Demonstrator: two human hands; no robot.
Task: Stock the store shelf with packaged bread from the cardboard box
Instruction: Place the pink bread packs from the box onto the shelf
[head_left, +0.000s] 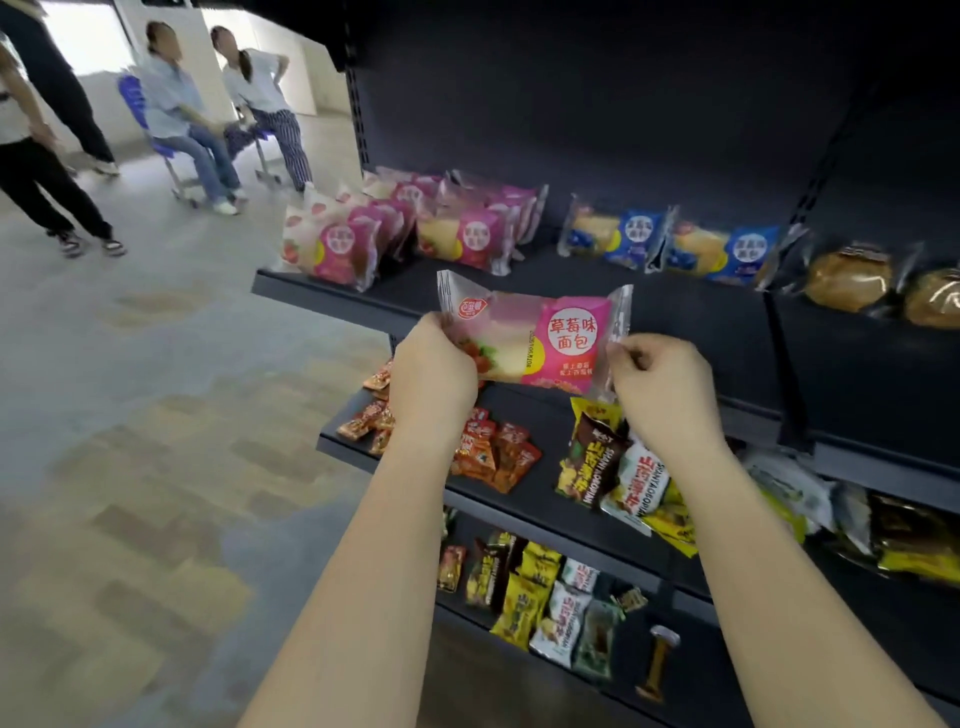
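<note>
I hold one pink strawberry bread packet (540, 340) in the air in front of the dark top shelf (691, 317). My left hand (434, 376) grips its left end and my right hand (657, 387) pinches its right sealed edge. On the shelf behind stand rows of the same pink bread packets (410, 231), two blue bread packets (670, 244) to their right, and brown buns in clear wrap (852, 278) at the far right. The cardboard box is out of view.
Lower shelves hold red snack sachets (493, 457) and yellow, white and dark snack bags (623, 483). Two people sit on chairs (218, 119) at the back left, and another person's legs (47, 176) stand on the tiled floor at the left.
</note>
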